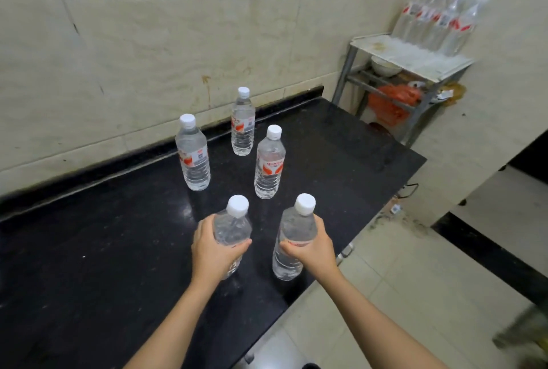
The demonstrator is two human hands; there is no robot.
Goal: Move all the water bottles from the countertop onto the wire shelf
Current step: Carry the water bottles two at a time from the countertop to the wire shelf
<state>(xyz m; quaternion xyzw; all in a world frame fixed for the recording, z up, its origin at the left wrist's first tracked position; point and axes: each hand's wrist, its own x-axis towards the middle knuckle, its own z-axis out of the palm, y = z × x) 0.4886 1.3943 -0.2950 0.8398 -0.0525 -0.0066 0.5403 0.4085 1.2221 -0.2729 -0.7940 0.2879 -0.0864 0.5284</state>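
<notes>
Mid-pickup: the left hand [214,251] and right hand [311,250] each wrap 1 of the 2 nearest bottles, 3 more bottles [268,162] stand on the countertop [89,250], so next comes lifting both across to the shelf [415,63] at far right

Five clear white-capped water bottles [268,164] upright on the black countertop [89,250]

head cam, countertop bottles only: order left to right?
Bottle by the wall with the white cap → bottle in the left hand → far bottle nearest the wall → middle bottle with the red label → bottle in the right hand. The left-hand and far bottles overlap slightly in x.
</notes>
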